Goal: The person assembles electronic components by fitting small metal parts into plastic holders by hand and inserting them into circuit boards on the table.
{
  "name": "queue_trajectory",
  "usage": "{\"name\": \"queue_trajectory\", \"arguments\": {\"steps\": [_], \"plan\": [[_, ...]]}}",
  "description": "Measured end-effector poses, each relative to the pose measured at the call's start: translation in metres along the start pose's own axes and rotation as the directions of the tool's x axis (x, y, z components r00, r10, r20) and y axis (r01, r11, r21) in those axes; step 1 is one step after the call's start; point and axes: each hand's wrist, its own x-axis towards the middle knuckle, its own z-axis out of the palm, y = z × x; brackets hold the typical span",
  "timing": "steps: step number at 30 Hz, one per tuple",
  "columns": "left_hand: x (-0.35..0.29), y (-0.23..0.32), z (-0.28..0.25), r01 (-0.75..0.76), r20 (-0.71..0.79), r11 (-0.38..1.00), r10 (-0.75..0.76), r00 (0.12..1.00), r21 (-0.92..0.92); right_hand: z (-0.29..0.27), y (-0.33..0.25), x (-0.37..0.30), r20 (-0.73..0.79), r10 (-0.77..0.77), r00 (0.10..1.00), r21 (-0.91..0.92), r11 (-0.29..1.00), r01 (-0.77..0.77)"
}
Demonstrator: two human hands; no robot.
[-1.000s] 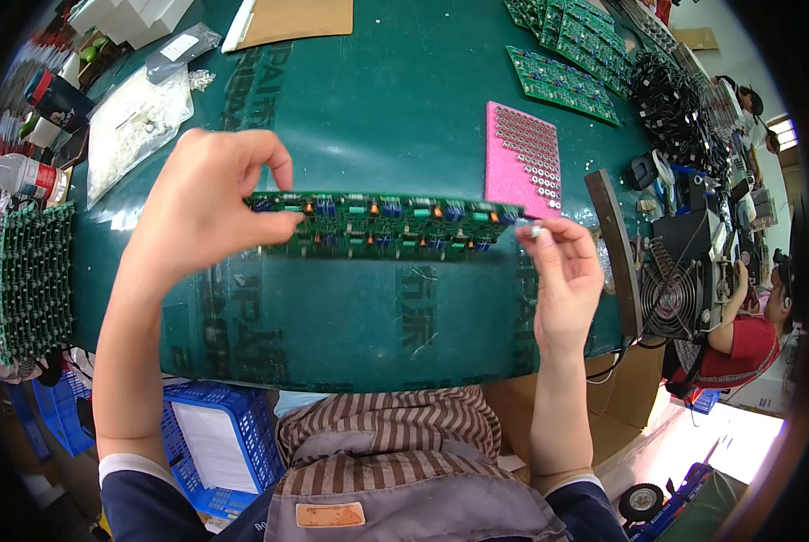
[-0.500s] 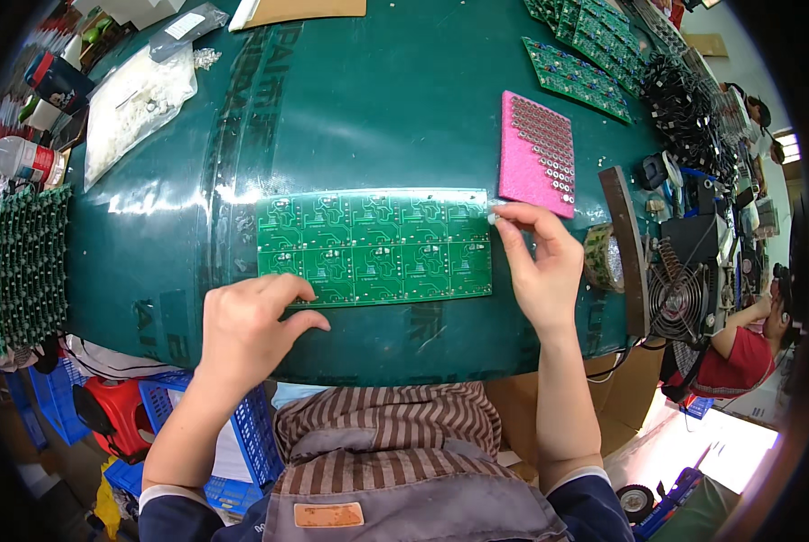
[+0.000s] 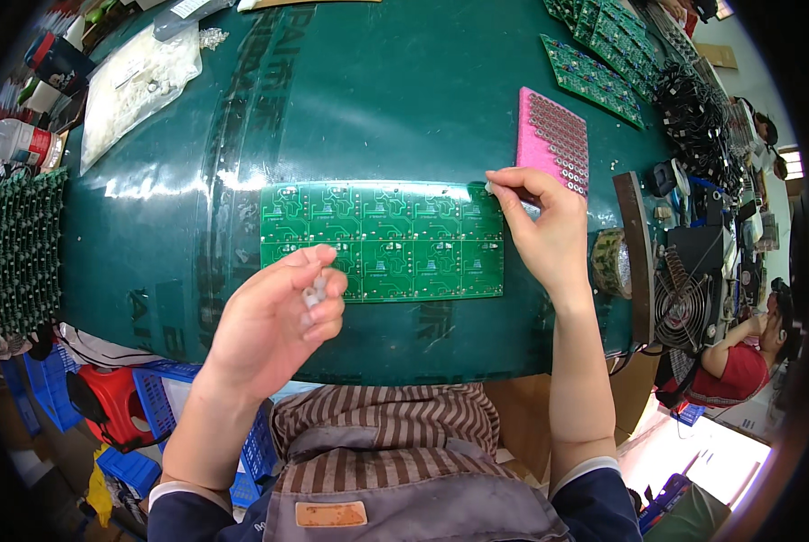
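Note:
A green panel of joined circuit boards point(image 3: 413, 239) lies flat before me on the dark green table cover. My left hand point(image 3: 278, 307) is turned partly palm-up over the panel's near left part. Its curled fingers hold several small white plastic connectors point(image 3: 314, 294). At the panel's far right corner, my right hand point(image 3: 549, 221) pinches one small white connector point(image 3: 489, 187) between thumb and forefinger. The exact shape of these pieces is too small to make out. Beyond the right hand is a pink foam block point(image 3: 540, 126) with rows of small round metal parts in it.
A clear bag of white parts point(image 3: 142, 95) lies far left. Stacked circuit boards point(image 3: 25, 253) stand at the left edge, with more boards point(image 3: 594, 77) at the far right. Right of my hand are a tape roll point(image 3: 612, 262), a dark bar point(image 3: 635, 257) and a fan point(image 3: 680, 307).
My left hand has turned from palm-down at the panel's near edge, showing the white connectors in its fingers. The right hand has moved slightly farther from me, still pinching its connector.

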Motion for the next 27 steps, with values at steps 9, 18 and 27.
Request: {"name": "queue_trajectory", "arguments": {"steps": [9,18,27], "plan": [[0.018,-0.017,0.005,-0.145,-0.051,0.976,0.155,0.987,0.162,0.0,-0.001,0.001,0.021,0.005,1.0,-0.028,1.0,-0.004],[0.023,-0.022,-0.006,-0.189,-0.012,0.956,0.196,0.98,0.224,-0.001,-0.003,0.004,0.032,0.001,0.999,-0.04,0.999,0.0],[0.022,-0.02,-0.007,-0.167,-0.005,0.971,0.17,0.985,0.169,-0.003,-0.01,0.009,0.079,0.009,0.997,-0.068,0.998,-0.004]]}}
